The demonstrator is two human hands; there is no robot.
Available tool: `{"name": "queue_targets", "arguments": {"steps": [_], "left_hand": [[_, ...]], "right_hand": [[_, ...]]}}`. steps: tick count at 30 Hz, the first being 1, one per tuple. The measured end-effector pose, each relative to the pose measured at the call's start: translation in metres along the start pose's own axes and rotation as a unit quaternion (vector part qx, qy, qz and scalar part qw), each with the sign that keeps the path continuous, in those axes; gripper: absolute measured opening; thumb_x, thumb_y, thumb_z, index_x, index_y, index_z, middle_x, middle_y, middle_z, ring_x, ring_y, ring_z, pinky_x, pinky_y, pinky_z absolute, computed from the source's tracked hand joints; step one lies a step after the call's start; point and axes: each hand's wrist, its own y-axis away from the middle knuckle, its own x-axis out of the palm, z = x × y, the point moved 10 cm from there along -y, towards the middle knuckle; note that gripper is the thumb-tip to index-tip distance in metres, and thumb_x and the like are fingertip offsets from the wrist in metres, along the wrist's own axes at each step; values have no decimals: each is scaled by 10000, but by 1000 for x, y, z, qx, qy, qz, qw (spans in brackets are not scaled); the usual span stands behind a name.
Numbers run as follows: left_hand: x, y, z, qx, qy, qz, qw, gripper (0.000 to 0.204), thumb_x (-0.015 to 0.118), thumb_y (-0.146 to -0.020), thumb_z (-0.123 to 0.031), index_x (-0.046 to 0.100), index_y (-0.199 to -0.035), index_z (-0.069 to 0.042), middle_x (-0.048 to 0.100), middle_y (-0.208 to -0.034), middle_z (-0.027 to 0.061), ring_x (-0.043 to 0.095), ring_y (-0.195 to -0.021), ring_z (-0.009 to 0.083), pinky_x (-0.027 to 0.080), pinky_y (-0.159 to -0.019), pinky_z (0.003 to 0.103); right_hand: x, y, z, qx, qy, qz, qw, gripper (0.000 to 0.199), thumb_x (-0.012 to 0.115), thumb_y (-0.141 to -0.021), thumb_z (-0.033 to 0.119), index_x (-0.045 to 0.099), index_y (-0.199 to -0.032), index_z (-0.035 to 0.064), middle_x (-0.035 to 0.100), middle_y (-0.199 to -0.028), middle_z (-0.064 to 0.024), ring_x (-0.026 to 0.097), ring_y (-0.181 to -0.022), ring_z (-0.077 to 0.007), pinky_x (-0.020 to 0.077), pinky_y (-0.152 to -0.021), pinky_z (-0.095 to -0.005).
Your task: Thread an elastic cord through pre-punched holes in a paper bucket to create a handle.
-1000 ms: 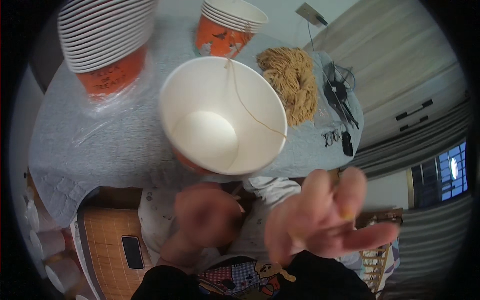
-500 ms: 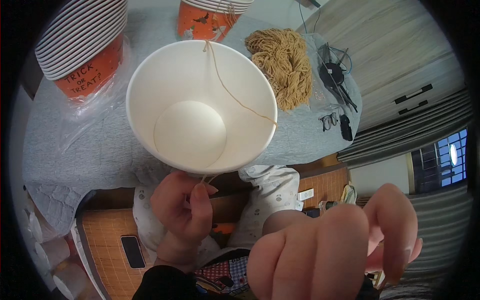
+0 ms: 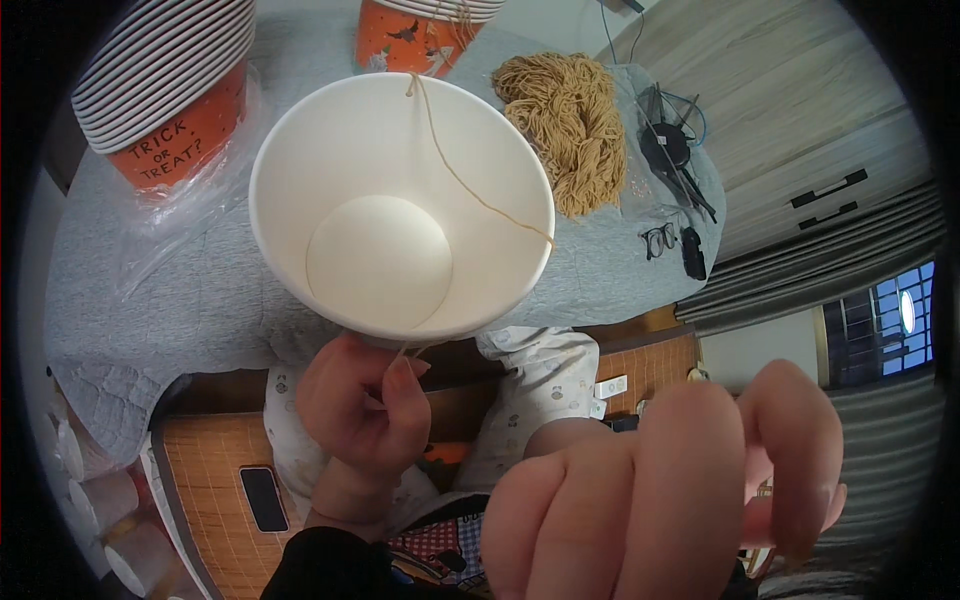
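A white paper bucket (image 3: pixel 300 170) faces me with its mouth, its inside bare. Thin tan string (image 3: pixel 456 175) is knotted at the far rim, crosses the inside and runs over the right rim. At the near rim my left hand (image 3: pixel 362 415) is closed, thumb and forefinger pinching string that comes from under the rim. Large and close, my right hand (image 3: pixel 650 490) is raised at the lower right with curled fingers. Its fingertips are mostly hidden, so what it grips, if anything, cannot be made out.
Stacked orange paper buckets (image 3: pixel 185 155) in clear plastic stand at the left, more orange buckets (image 3: pixel 405 40) at the back. A tan yarn bundle (image 3: pixel 565 135), glasses (image 3: pixel 658 240) and a black stand (image 3: pixel 665 148) occupy the grey-covered table (image 3: pixel 215 290). Below lies a phone (image 3: pixel 263 498).
The bucket and my left hand have shifted very slightly up in the picture. My right hand has risen a little, fingers still curled. The left pinch on the string persists.
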Motion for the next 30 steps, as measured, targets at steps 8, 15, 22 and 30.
{"name": "queue_targets", "arguments": {"steps": [8,15,22,30], "left_hand": [[0,-3,-8,54,-19,3,998,104,584,-812,-47,564,-710,-47,639,-641,61,555,-505,192,433,-485,290],[-2,0,-9,59,-8,-25,998,81,605,-805,-51,575,-729,-45,641,-647,51,551,-505,184,434,-483,280],[3,-2,-10,65,-12,-19,998,42,615,-794,-44,606,-754,-38,634,-645,48,546,-495,178,427,-471,277],[5,-6,-12,78,-28,-16,996,23,635,-775,-32,620,-761,-40,562,-583,37,500,-464,174,386,-446,288]], "right_hand": [[8,6,-1,-5,-20,23,1000,336,451,-983,453,427,-1127,150,458,-1125,-231,630,-792,-359,551,-700,-427],[11,1,-16,-9,-43,43,998,317,465,-982,437,437,-1123,155,447,-1147,-248,628,-807,-368,566,-696,-410],[20,21,-22,-3,-72,87,994,324,473,-977,441,435,-1161,177,441,-1181,-238,639,-844,-398,533,-757,-459],[14,9,-3,-192,314,-27,929,492,352,-980,572,405,-1131,107,582,-937,-124,657,-776,-306,467,-705,-455]]}}
